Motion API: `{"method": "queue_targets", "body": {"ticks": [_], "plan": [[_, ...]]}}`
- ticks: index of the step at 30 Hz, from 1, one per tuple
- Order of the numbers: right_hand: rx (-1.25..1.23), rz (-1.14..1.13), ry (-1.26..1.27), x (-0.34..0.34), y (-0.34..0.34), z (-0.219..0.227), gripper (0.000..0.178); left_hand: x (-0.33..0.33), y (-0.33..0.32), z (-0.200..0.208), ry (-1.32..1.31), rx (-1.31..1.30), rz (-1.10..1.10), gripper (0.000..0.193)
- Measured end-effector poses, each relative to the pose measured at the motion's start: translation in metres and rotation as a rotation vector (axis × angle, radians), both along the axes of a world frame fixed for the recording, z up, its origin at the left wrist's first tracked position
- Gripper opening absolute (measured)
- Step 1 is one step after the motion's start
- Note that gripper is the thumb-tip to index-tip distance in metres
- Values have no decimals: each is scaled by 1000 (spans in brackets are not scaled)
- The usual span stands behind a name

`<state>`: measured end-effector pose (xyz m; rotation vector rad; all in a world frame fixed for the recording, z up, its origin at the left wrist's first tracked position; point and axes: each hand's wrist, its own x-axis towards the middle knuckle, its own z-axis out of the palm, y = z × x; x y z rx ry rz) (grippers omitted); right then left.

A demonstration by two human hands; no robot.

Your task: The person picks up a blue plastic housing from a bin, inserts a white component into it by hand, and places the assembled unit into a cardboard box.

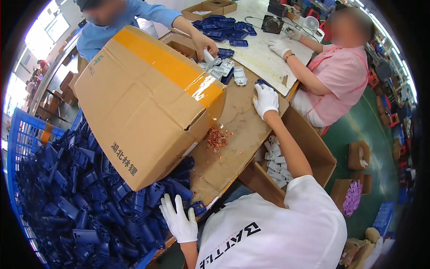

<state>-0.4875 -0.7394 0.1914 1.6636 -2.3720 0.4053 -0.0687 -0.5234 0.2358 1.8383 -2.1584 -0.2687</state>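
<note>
My left hand [180, 219], in a white glove, is open with its fingers spread. It is at the edge of a heap of dark blue plastic housings [89, 201], nearest to several lying by the table's near edge. Further off, my gloved right hand [266, 99] has its fingers closed over a dark blue plastic housing [262, 82] at the table's right side; my palm hides much of it. Copper-coloured small metal pieces [217, 138] lie piled on the brown cardboard table cover [233, 157] between my hands.
A big taped carton [148, 98] leans over the heap in a blue crate [33, 123]. Opposite, a person's hand [205, 45] holds a pale casing above grey-white casings [219, 71]. A gloved co-worker [336, 67] sits right, near a small fan [272, 24]. An open box [309, 139] holds white parts.
</note>
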Motion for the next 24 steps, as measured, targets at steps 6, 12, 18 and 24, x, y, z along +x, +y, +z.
{"method": "queue_targets", "body": {"ticks": [6, 12, 18, 24], "plan": [[-42, 149, -267, 7, 4, 4, 28, 1, 0, -3, 3, -24, 9, 63], [-96, 179, 151, 12, -35, 19, 49, -5, -4, 6, 5, -86, -7, 64], [10, 99, -260, 15, -43, 2, 29, -15, -5, 14, 34, -207, 7, 58], [-259, 361, -284, 2, -16, 25, 14, -45, -25, 30, 177, -418, -86, 49]]}}
